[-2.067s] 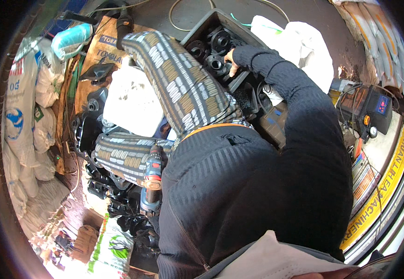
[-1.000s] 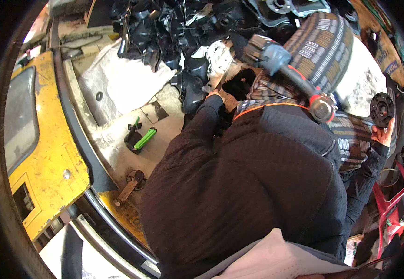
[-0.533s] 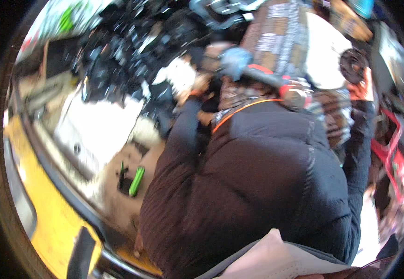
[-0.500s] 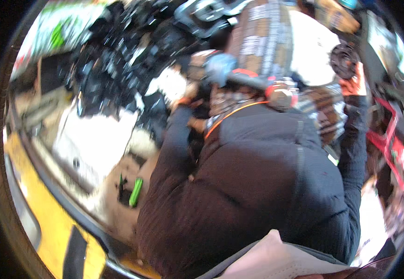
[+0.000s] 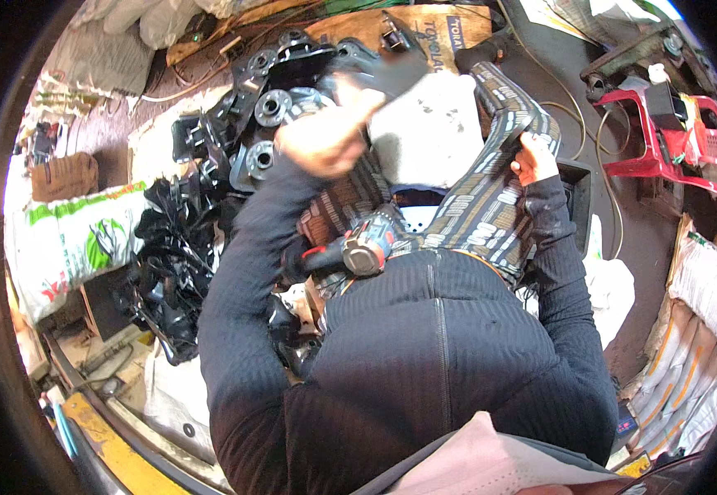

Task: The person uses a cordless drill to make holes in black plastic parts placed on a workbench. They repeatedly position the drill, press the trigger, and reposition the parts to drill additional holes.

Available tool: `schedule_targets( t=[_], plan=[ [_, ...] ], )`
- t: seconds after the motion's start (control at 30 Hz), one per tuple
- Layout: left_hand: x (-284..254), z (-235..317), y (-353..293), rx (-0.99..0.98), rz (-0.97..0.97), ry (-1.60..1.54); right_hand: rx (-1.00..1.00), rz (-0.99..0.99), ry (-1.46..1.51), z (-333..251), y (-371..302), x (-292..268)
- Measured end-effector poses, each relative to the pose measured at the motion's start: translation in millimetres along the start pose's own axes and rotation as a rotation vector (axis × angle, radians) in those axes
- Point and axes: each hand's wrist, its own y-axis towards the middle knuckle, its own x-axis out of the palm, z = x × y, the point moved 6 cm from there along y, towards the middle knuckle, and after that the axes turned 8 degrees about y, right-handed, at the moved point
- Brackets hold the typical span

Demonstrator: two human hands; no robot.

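Note:
My left hand (image 5: pixel 325 140), smeared by motion, is raised over my left knee with its fingers closed. It appears to hold a blurred black part (image 5: pixel 397 76), whose exact kind I cannot make out. My right hand (image 5: pixel 534 158) is at my right knee, fingers curled against the patterned trouser cloth (image 5: pixel 490 198); whether anything is inside them is hidden. Between my knees lies a white sack or cloth (image 5: pixel 429 132). A cordless drill (image 5: pixel 367 245) with a red and dark grip rests against my left thigh. Left of my legs are several black parts with round metal hubs (image 5: pixel 273 107).
A heap of shiny black parts (image 5: pixel 181 247) lies at the left beside a white and green bag (image 5: pixel 78 243). Flattened cardboard (image 5: pixel 358 29) lies at the back. A red plastic stool (image 5: pixel 635 136) stands at the right, near a loose cable (image 5: pixel 575 124) and stacked sacks (image 5: pixel 688 355).
The view has turned. My left hand has come up from low beside the pile to above my knee. The dark round ribbed part is gone from my right hand, which is now at my knee.

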Motion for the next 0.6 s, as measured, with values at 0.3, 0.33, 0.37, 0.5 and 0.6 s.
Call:
schedule_targets(
  t=[0.3, 0.33, 0.37, 0.5, 0.6],
  plan=[
    [214.4, 56.9, -33.1, 0.123, -1.084, 0.159, -0.726, -0.394, -0.924, -31.8, -27.2, 62.9],
    [219.0, 53.9, -45.1, 0.076, -1.168, 0.123, -0.703, -0.438, -1.124, -24.4, -22.4, 81.3],
    [215.2, 51.6, -46.1, 0.073, -1.136, 0.129, -0.899, -0.509, -1.244, -17.2, -21.1, 96.2],
    [157.3, 41.2, -41.6, 0.021, -0.950, 0.173, -0.863, -0.656, -1.652, 30.6, 0.2, 131.1],
    [102.7, 25.0, -48.3, -0.200, -0.768, 0.023, -0.786, -0.695, -1.697, 54.6, 12.8, 142.1]
  ],
)
